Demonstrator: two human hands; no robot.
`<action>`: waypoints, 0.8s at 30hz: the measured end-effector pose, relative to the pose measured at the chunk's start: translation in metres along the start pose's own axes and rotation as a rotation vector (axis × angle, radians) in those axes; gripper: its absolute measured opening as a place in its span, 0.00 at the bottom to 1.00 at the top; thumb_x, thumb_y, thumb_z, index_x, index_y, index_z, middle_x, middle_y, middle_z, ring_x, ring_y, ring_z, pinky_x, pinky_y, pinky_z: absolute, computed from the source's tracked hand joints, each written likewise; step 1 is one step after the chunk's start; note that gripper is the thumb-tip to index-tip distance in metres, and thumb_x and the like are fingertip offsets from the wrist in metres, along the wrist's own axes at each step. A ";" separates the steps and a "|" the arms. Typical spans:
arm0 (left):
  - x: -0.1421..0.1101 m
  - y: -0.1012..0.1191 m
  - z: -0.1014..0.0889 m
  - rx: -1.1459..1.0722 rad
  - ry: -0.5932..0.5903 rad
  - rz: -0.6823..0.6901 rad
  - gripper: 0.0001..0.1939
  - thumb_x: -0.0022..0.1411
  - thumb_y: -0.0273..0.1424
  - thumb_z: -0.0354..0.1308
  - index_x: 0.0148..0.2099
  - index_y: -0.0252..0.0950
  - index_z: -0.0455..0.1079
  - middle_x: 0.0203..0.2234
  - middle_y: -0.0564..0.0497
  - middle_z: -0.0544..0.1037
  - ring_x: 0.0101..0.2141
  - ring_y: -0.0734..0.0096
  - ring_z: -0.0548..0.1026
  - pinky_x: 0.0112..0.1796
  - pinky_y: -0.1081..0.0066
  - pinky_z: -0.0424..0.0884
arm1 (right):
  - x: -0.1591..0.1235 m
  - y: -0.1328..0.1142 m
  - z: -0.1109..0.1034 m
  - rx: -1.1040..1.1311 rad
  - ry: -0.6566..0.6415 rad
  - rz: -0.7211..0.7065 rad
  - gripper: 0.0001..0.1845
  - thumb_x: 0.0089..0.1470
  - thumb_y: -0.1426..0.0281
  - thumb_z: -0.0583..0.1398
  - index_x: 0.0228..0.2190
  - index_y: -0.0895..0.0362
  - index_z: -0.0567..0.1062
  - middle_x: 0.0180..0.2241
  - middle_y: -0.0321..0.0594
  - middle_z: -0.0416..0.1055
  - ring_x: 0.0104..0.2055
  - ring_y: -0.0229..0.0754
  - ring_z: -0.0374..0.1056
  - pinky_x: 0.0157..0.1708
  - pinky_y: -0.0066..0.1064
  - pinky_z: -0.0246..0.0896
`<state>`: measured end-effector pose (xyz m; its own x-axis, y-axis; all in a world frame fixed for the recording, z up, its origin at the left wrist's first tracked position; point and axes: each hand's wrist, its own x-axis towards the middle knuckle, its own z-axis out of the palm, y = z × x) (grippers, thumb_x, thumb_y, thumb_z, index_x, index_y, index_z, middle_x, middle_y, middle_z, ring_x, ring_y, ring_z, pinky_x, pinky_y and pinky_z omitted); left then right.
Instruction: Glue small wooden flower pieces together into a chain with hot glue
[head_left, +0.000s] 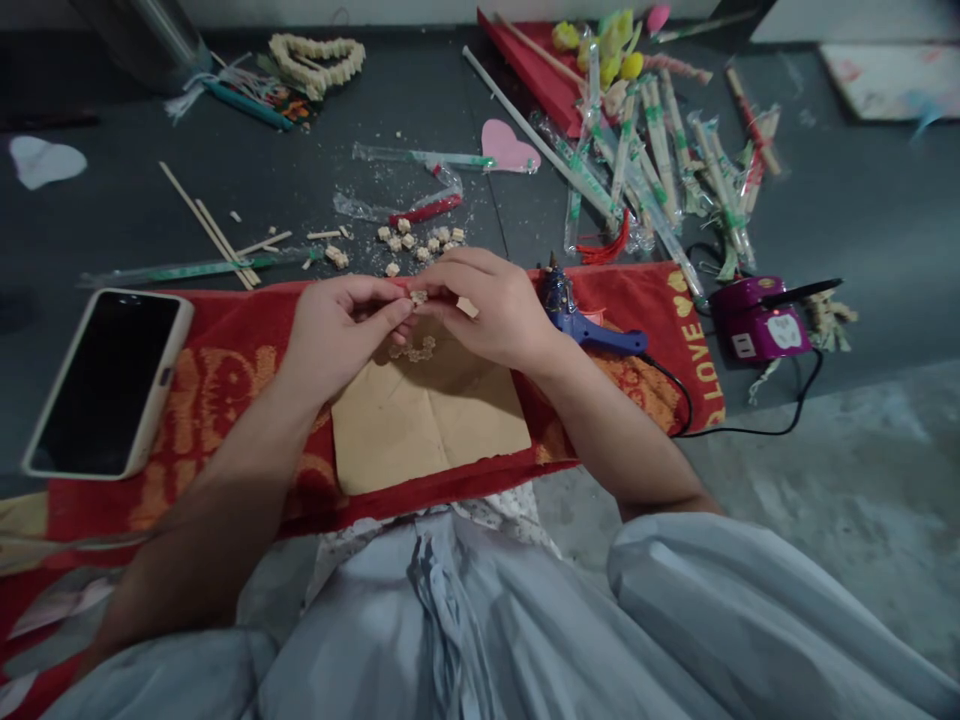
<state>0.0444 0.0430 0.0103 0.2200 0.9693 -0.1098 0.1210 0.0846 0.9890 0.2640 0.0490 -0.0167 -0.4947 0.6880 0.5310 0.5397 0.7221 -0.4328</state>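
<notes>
Over the brown cardboard sheet (435, 420), my left hand (337, 325) and my right hand (487, 305) meet fingertip to fingertip. Both pinch a small pale cluster (418, 297), which looks like short cut stick pieces joined together; the fingers partly cover it. Just below them, a short curved row of similar pale pieces (416, 350) lies on the cardboard. Several small loose clusters (431, 243) are scattered on the dark table beyond my fingers. To the right of my right hand, a blue glue gun (592, 328) rests on the red towel (225, 355).
A phone (105, 380) lies at the left. Thin wooden sticks (206, 235) and a heart-shaped ring of pale pieces (319, 62) are farther back. Wrapped chopsticks (660, 150) pile up at the back right. A purple power block (761, 320) with a black cord sits at the right.
</notes>
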 end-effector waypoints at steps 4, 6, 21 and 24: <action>0.003 -0.002 -0.004 0.054 0.088 0.030 0.10 0.63 0.37 0.80 0.35 0.42 0.83 0.25 0.55 0.83 0.26 0.70 0.79 0.30 0.69 0.78 | 0.000 0.000 -0.001 0.013 -0.001 0.003 0.12 0.79 0.69 0.57 0.52 0.55 0.82 0.46 0.45 0.83 0.52 0.48 0.79 0.56 0.43 0.76; 0.007 -0.003 -0.009 0.094 0.172 0.051 0.07 0.66 0.32 0.77 0.36 0.42 0.83 0.26 0.55 0.83 0.27 0.71 0.79 0.32 0.69 0.78 | 0.000 -0.002 -0.004 0.020 0.001 -0.012 0.13 0.80 0.67 0.56 0.50 0.56 0.81 0.46 0.45 0.82 0.50 0.48 0.78 0.54 0.43 0.76; 0.001 0.010 -0.011 0.358 0.239 0.254 0.10 0.65 0.21 0.70 0.38 0.43 0.84 0.34 0.54 0.79 0.32 0.68 0.69 0.35 0.66 0.66 | -0.001 -0.010 -0.026 0.071 -0.087 0.019 0.16 0.67 0.78 0.57 0.47 0.55 0.83 0.46 0.44 0.85 0.46 0.43 0.79 0.48 0.36 0.75; -0.007 0.015 -0.003 0.304 0.130 0.266 0.08 0.65 0.24 0.73 0.38 0.44 0.85 0.35 0.54 0.80 0.32 0.67 0.68 0.36 0.64 0.65 | -0.002 -0.010 -0.026 0.175 -0.052 0.030 0.13 0.72 0.72 0.59 0.51 0.57 0.83 0.47 0.44 0.86 0.45 0.40 0.80 0.50 0.34 0.77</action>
<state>0.0416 0.0377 0.0263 0.1607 0.9709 0.1776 0.3607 -0.2253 0.9051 0.2773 0.0387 0.0055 -0.5171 0.7090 0.4795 0.4304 0.6996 -0.5704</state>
